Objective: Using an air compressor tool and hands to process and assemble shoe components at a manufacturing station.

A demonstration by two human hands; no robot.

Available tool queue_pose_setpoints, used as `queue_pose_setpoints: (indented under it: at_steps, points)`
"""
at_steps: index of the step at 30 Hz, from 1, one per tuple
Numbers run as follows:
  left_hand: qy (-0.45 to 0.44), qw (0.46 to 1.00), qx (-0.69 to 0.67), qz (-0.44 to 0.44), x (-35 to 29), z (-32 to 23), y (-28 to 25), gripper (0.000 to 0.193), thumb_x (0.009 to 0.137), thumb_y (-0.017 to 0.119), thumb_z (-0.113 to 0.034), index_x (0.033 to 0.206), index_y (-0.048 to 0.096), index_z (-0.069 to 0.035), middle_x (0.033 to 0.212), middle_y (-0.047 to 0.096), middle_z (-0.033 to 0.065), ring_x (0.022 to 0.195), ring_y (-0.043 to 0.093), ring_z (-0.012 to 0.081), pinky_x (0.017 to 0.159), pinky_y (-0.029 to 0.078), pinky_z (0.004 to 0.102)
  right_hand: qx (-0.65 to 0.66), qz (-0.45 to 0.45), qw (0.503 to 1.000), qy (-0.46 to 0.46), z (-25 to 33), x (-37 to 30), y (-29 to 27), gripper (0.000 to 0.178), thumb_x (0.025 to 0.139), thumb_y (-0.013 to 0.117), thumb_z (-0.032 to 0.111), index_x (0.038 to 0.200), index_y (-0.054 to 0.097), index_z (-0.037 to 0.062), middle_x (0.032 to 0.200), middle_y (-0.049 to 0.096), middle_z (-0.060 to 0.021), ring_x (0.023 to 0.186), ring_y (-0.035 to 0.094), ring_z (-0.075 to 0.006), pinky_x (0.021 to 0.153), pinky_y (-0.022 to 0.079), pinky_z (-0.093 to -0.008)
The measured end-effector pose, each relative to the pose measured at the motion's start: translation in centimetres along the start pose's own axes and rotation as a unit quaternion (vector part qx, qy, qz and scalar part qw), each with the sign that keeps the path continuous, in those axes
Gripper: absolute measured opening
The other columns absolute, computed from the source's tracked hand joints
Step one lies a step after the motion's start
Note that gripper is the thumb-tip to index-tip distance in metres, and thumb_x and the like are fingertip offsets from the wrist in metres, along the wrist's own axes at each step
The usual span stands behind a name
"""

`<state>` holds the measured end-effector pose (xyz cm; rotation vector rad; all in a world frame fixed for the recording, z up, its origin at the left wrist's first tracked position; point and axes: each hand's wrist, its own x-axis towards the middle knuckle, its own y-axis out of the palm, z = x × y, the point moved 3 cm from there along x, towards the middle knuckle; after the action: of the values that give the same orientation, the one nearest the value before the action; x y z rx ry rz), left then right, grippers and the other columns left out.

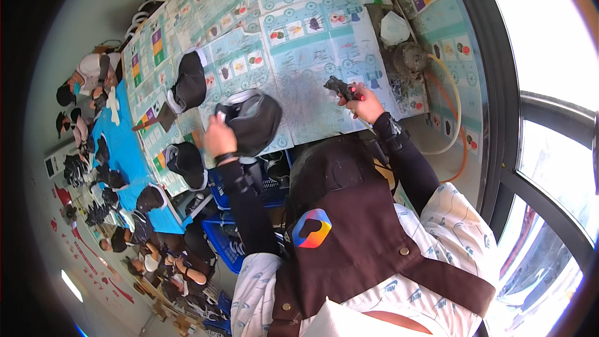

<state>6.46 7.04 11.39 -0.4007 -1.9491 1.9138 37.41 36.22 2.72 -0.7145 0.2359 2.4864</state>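
Note:
My left hand point(219, 138) grips a black shoe upper point(253, 122) with a grey rim, held over the near edge of the paper-covered worktable point(312, 97). My right hand point(364, 105) is closed on the grip of a dark spray gun point(340, 87), whose nozzle points left toward the shoe upper. The paper between the two hands is stained dark grey. Both forearms wear black sleeves, and a brown apron covers my chest.
Other black shoe uppers point(189, 81) lie on the table to the left, one point(185, 163) near its edge. Blue crates point(240, 193) stand below the table. An orange and cream hose point(454, 106) loops at the right by a window. Other people sit at a blue table point(121, 150) far left.

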Motion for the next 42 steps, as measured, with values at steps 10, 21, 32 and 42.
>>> queue_pose_setpoints:
  at_steps: [10, 21, 32, 42]
  points:
    - [0.359, 0.932, -0.01, 0.048, 2.6, -15.9, 5.9, 0.026, 0.097, 0.061, -0.034, 0.089, 0.065, -0.01, 0.077, 0.069, 0.0112, 0.079, 0.066, 0.0349, 0.066, 0.053, 0.0473, -0.133, 0.046, 0.989, -0.041, 1.5, -1.8, -0.8, 0.031, 0.081, 0.064, 0.009, 0.112, 0.067, 0.0048, 0.093, 0.074, -0.0112, 0.091, 0.071, -0.0297, 0.084, 0.053, -0.0401]
    - [0.295, 0.927, -0.155, 0.173, 4.5, -16.4, 6.7, 0.029, 0.1, 0.06, -0.035, 0.111, 0.069, -0.01, 0.097, 0.071, 0.0204, 0.093, 0.066, 0.0417, 0.08, 0.051, 0.0512, -0.25, 0.035, 0.954, -0.161, 2.0, 0.8, 5.0, 0.029, 0.081, 0.058, 0.016, 0.106, 0.07, 0.009, 0.089, 0.069, -0.0247, 0.089, 0.065, -0.0467, 0.08, 0.051, -0.0542]
    - [0.281, 0.929, -0.177, 0.163, 4.0, -15.7, 6.9, 0.028, 0.1, 0.06, -0.036, 0.107, 0.069, -0.012, 0.091, 0.071, 0.0176, 0.091, 0.066, 0.0399, 0.076, 0.051, 0.0498, -0.283, 0.011, 0.947, -0.15, 2.0, 1.1, 6.3, 0.026, 0.08, 0.055, 0.016, 0.1, 0.069, 0.0068, 0.082, 0.068, -0.0254, 0.083, 0.065, -0.0483, 0.076, 0.05, -0.0576]
    - [0.268, 0.93, -0.156, 0.197, 4.0, -15.8, 6.7, 0.029, 0.1, 0.06, -0.037, 0.11, 0.069, -0.011, 0.098, 0.071, 0.018, 0.095, 0.065, 0.0409, 0.079, 0.051, 0.0497, -0.277, -0.04, 0.949, -0.144, 1.4, -0.5, 5.3, 0.026, 0.079, 0.055, 0.015, 0.101, 0.068, 0.0072, 0.082, 0.067, -0.0263, 0.083, 0.064, -0.0493, 0.077, 0.05, -0.0574]
